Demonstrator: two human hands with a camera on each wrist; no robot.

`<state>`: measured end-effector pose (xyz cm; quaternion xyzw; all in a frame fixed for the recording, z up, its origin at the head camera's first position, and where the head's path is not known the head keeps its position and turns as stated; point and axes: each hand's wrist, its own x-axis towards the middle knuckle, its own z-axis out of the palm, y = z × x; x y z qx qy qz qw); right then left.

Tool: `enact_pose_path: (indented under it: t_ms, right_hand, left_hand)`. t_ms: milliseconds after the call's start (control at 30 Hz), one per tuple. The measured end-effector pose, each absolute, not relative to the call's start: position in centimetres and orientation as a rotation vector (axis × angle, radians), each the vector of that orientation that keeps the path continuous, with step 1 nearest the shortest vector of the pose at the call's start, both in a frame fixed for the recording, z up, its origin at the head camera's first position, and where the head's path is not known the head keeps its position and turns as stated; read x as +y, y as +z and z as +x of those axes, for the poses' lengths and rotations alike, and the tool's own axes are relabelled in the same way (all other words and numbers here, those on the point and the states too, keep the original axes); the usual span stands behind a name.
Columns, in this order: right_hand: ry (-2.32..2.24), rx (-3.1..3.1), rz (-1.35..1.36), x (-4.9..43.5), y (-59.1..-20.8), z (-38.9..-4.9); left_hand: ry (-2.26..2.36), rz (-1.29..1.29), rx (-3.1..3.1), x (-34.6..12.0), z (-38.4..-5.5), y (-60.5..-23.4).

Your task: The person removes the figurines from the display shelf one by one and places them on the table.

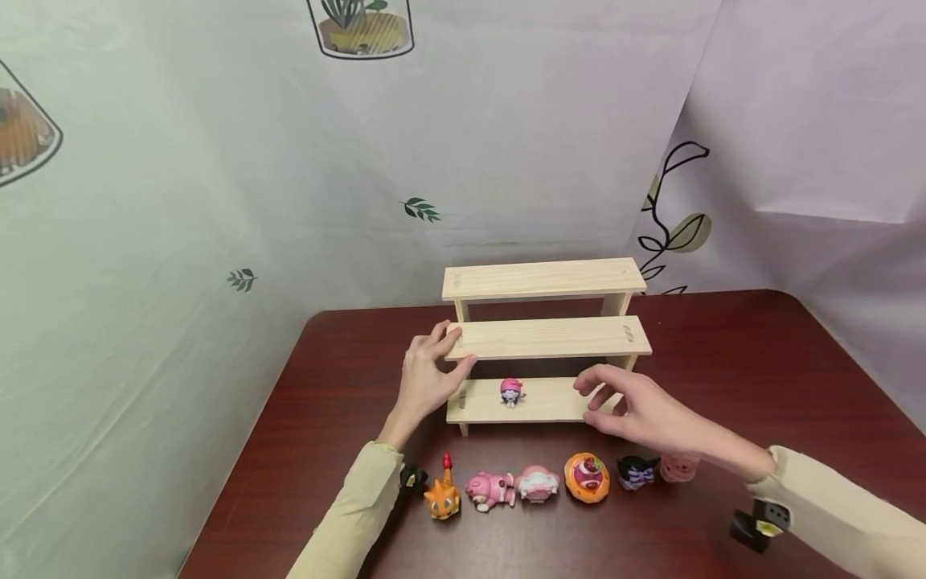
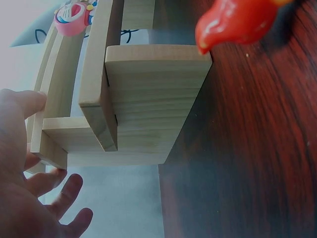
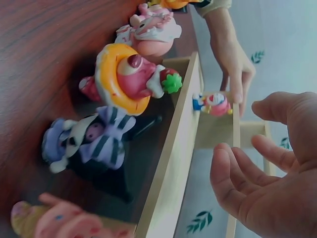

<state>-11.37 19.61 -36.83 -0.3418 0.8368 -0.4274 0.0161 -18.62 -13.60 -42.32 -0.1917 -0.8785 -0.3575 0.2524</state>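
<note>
A three-tier wooden display shelf (image 1: 546, 339) stands on the table. At the left end of its middle board, my left hand (image 1: 427, 374) grips the board, thumb at the front edge and fingers toward the back. A small figurine with a pink hat (image 1: 510, 392) stands on the lowest board, left of its middle. My right hand (image 1: 637, 406) hovers by the right end of that board, fingers loosely bent; the right wrist view shows nothing between thumb and fingers (image 3: 225, 171).
Before the shelf, a row of toys lies on the dark red table (image 1: 347, 386): an orange figurine (image 1: 442, 498), a pink one (image 1: 490, 490), a pink-white one (image 1: 537, 483), one in an orange ring (image 1: 587, 478), a black-purple one (image 1: 637, 472) and a pink one (image 1: 678, 467). A patterned cloth (image 1: 506, 145) hangs behind.
</note>
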Motion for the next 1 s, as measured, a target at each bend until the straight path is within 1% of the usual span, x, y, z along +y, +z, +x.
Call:
enact_pose_path:
  t_ms: [300, 533, 800, 1000]
  right_hand:
    - [-1.283, 2.603, -1.04, 17.5, -37.0, -12.5]
    - [-1.264, 2.598, -1.089, 15.9, -37.2, -13.4]
    - [-1.246, 2.609, -1.026, 14.4, -37.4, -14.1]
    - [-1.246, 2.638, -1.027, 13.5, -37.9, -14.7]
  left_hand:
    - [-0.971, -0.523, -2.386, -13.6, -18.7, -42.4]
    - [-0.962, -0.524, -2.383, -13.6, -18.6, -42.4]
    - [-0.972, -0.523, -2.387, -13.6, -18.5, -42.4]
    - [-0.967, -0.533, -2.374, -13.7, -18.7, -42.5]
